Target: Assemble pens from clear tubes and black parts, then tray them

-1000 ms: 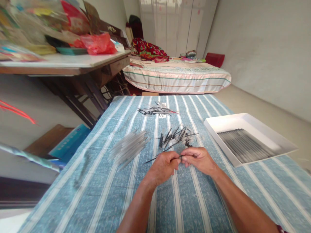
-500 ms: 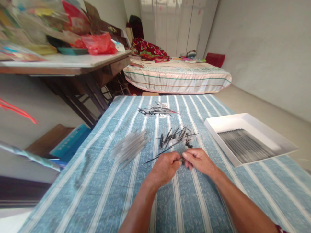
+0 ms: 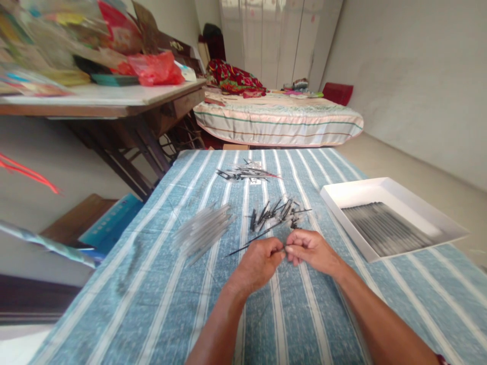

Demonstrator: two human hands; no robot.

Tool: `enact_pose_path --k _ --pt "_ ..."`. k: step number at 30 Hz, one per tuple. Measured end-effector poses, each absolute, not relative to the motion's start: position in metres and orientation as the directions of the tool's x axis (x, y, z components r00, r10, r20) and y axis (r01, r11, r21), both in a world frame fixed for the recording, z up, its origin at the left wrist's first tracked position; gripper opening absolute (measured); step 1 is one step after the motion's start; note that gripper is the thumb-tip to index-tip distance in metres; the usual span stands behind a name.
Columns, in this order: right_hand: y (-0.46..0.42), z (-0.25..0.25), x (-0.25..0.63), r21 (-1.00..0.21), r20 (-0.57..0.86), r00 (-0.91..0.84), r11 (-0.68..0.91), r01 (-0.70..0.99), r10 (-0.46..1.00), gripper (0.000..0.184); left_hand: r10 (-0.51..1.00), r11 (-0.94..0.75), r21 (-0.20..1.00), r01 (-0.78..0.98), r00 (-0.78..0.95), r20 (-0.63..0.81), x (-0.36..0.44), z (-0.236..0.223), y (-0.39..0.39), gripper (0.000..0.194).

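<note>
Close together at the near side of a pile of short black pieces (image 3: 279, 212), my two hands meet at their fingertips. My left hand (image 3: 261, 258) is closed in a pinch, thumb against forefinger. My right hand (image 3: 310, 251) pinches too, its thumb tip beside the left fingertips. A small dark thing seems to be between them, mostly hidden by the fingers. Just behind my left hand shows a thin black stick (image 3: 239, 250), like a pen refill; whether the hand touches it I cannot tell. Left of the hands lies a bundle of translucent grey tubes (image 3: 205, 230).
A white open box (image 3: 348, 225) on the right holds a row of dark thin sticks (image 3: 384, 228). Farther back, mixed black and grey sticks (image 3: 245, 173) lie over a printed label. Blue striped cloth (image 3: 171, 314) covers the table. A cluttered side table (image 3: 152, 99) and a bed (image 3: 281, 119) stand beyond.
My right hand has shifted slightly, its fingers moving a little against my left fingertips, and the dark thing there shows less. My left hand and the piles have stayed in place.
</note>
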State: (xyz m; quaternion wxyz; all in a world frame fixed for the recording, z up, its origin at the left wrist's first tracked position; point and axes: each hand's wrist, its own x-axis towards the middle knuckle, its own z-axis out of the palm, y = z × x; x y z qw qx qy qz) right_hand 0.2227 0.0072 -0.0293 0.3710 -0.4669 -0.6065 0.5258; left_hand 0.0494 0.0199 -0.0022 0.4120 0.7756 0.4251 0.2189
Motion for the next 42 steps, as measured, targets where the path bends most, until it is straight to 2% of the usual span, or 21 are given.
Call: enact_pose_path --k 4,9,12,17,21,25,29,33,37,42 --pt "0.0075 -0.0312 0.2219 -0.971 -0.083 -0.261 -0.020 0.238 0.962 0.043 0.833 -0.295 0.829 0.475 0.553 -0.021 0.0493 -0.0018 0.0195 0.014" --pt "0.0077 -0.0313 0.2224 -0.979 -0.048 -0.285 0.011 0.202 0.957 0.033 0.840 -0.293 0.826 0.481 0.542 -0.018 0.0500 -0.0025 0.0193 0.014" --pt "0.0077 -0.0316 0.2225 -0.969 -0.097 -0.262 -0.030 0.247 0.960 0.045 0.830 -0.290 0.829 0.477 0.556 -0.030 0.0505 -0.0028 0.0195 0.014" --pt "0.0071 -0.0307 0.2225 -0.975 -0.072 -0.287 -0.006 0.224 0.955 0.037 0.846 -0.284 0.825 0.489 0.533 -0.025 0.0501 -0.0018 0.0201 0.014" --pt "0.0075 -0.0310 0.2228 -0.966 -0.114 -0.260 -0.045 0.256 0.959 0.047 0.837 -0.288 0.829 0.479 0.547 -0.025 0.0505 -0.0011 0.0190 0.013" --pt "0.0075 -0.0308 0.2233 -0.973 -0.086 -0.280 -0.020 0.229 0.956 0.037 0.846 -0.282 0.826 0.488 0.533 -0.026 0.0511 -0.0018 0.0178 0.015" --pt "0.0074 -0.0311 0.2234 -0.968 -0.122 -0.270 -0.053 0.247 0.955 0.047 0.837 -0.293 0.835 0.466 0.546 -0.011 0.0515 -0.0028 0.0185 0.013" --pt "0.0077 -0.0297 0.2235 -0.975 -0.090 -0.297 -0.024 0.219 0.951 0.037 0.841 -0.288 0.832 0.474 0.540 -0.016 0.0521 -0.0036 0.0187 0.015" --pt "0.0077 -0.0273 0.2243 -0.969 -0.122 -0.268 -0.057 0.241 0.956 0.044 0.827 -0.312 0.836 0.452 0.562 0.005 0.0529 -0.0047 0.0182 0.013" --pt "0.0071 -0.0288 0.2242 -0.977 -0.102 -0.307 -0.037 0.208 0.946 0.033 0.848 -0.326 0.813 0.482 0.529 0.026 0.0530 -0.0078 0.0181 0.016"
